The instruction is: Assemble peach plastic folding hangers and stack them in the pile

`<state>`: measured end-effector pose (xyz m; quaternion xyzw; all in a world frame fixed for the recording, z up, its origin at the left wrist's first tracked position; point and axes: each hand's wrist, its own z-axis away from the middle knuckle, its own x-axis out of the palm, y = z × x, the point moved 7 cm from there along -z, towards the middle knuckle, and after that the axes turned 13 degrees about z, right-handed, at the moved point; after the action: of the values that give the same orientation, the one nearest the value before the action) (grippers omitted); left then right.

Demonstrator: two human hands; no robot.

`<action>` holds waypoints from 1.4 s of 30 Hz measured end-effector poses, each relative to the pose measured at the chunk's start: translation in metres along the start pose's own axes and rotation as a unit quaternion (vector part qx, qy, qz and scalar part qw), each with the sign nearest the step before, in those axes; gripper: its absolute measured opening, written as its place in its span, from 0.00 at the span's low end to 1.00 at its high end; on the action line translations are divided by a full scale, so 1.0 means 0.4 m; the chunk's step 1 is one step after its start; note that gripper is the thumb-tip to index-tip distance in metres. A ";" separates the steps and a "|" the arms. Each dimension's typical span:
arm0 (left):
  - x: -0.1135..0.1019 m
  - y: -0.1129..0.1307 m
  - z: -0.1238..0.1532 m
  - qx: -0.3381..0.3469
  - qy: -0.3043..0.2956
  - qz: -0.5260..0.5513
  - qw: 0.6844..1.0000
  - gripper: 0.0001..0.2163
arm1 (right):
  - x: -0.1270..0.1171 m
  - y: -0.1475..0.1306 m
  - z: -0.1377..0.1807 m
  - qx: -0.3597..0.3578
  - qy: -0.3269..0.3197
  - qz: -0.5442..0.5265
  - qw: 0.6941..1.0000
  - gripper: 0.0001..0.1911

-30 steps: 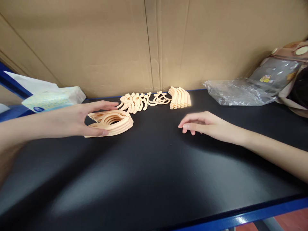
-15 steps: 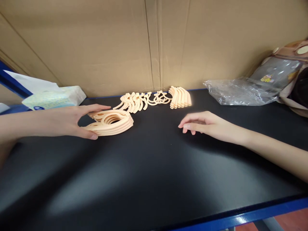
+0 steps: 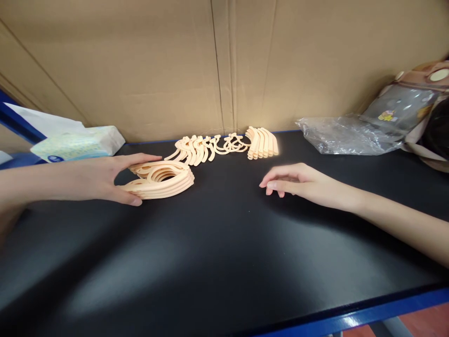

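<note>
Around the left end of a stack of curved peach plastic hanger parts is my left hand. Its thumb lies along the near side and a finger reaches over the far side; the other fingers are partly hidden. The stacked pieces lie flat on the black tabletop and have a round opening. My right hand hovers low over the right part of the table, fingers loosely bent and apart, holding nothing. Behind the stack stands a row of peach curved arm pieces, then peach hooks, then a bundle of ribbed arm pieces.
A tissue pack with a sheet sticking out sits at the back left. At the back right lie a clear plastic bag and a brown-trimmed bag. A cardboard wall closes off the back; a blue rail edges the front.
</note>
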<state>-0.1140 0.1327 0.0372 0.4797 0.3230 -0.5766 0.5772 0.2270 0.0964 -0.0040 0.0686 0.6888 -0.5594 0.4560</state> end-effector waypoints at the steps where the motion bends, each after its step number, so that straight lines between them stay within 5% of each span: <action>1: 0.002 -0.001 -0.002 0.009 -0.002 0.002 1.000 0.45 | 0.000 0.000 0.000 0.000 0.000 -0.001 1.000 0.13; 42: -0.014 0.020 0.009 0.004 0.043 0.006 0.999 0.40 | 0.001 -0.003 -0.001 -0.013 -0.011 -0.001 1.000 0.16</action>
<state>-0.1077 0.1303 0.0452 0.5081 0.3420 -0.5532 0.5647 0.2258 0.0959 -0.0035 0.0558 0.6911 -0.5519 0.4634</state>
